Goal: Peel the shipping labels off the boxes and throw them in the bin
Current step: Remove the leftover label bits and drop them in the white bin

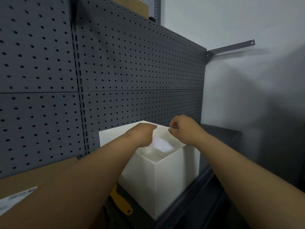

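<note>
Two hands are held above bin (170,179), lower centre. Left hand (142,135): fingers' state cannot be told. Right hand (185,130): fingers (173,124) curled narrow, hold unclear.

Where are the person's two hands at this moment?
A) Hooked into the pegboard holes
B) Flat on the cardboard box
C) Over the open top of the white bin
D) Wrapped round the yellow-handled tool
C: the left hand and the right hand both hang above the open top of the white bin, away from the cardboard box at the lower left.
</note>
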`<control>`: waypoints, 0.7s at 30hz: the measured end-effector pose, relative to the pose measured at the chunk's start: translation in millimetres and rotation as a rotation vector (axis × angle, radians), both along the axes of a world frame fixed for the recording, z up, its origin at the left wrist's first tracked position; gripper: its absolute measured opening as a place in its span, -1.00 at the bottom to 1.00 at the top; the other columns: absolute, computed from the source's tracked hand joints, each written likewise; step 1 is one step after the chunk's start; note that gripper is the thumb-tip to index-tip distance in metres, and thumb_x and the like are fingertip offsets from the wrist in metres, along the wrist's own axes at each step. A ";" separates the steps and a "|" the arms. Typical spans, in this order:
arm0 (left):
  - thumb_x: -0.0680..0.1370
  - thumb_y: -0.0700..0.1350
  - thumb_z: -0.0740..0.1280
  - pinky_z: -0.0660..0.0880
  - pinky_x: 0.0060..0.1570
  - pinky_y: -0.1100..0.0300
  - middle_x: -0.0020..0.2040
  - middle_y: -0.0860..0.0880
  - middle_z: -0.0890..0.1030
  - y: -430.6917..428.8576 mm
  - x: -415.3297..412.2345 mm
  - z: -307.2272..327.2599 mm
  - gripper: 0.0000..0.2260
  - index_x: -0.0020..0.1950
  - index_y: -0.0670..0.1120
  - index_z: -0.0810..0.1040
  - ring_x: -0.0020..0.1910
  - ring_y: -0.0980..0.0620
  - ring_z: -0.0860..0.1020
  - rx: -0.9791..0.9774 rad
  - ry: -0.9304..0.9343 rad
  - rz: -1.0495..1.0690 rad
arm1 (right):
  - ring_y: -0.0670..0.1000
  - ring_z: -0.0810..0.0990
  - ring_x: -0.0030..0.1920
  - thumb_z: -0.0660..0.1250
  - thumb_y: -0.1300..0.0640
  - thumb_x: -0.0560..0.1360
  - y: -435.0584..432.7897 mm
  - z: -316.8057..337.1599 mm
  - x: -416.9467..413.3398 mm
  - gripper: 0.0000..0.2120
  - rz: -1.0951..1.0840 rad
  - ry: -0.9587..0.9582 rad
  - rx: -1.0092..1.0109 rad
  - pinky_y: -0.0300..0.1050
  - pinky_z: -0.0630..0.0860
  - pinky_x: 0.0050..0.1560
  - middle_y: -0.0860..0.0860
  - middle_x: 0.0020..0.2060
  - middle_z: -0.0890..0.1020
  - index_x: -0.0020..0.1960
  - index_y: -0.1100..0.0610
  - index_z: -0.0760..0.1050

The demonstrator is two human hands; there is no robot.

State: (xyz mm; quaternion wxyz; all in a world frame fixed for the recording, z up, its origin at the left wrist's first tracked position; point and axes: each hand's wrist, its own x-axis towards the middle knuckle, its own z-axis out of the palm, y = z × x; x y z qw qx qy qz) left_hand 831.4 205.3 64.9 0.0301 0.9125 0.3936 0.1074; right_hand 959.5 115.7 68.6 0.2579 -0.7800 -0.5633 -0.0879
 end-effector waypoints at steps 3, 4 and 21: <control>0.54 -0.22 0.25 0.45 0.02 0.05 0.13 -0.11 0.56 0.9 -0.4 -3.8 -0.60 0.37 -0.13 0.29 0.09 -0.13 0.55 0.129 -0.018 0.025 | 0.08 0.52 0.15 0.25 0.05 0.56 -0.3 0.7 -0.7 -0.74 -0.005 -0.005 -0.001 -0.07 0.45 0.14 0.09 0.20 0.50 0.18 0.14 0.50; 0.51 -0.18 0.30 0.41 0.02 0.06 0.03 -0.08 0.57 -0.8 -0.5 -3.5 -0.66 0.27 -0.14 0.36 0.04 -0.13 0.56 0.177 0.003 0.040 | 0.08 0.52 0.15 0.25 0.05 0.56 -0.5 0.7 -0.9 -0.73 -0.004 -0.005 -0.003 -0.07 0.45 0.14 0.09 0.20 0.50 0.19 0.14 0.49; 0.50 -0.09 0.35 0.18 0.22 0.03 -0.04 0.00 0.64 -4.4 -3.8 -0.3 -0.91 -0.04 -0.06 0.60 -0.02 -0.03 0.56 0.312 0.058 0.059 | 0.08 0.51 0.20 0.24 0.03 0.56 -8.0 -1.7 -7.4 -0.72 0.017 -0.013 -0.041 -0.02 0.46 0.22 0.07 0.23 0.49 0.20 0.12 0.49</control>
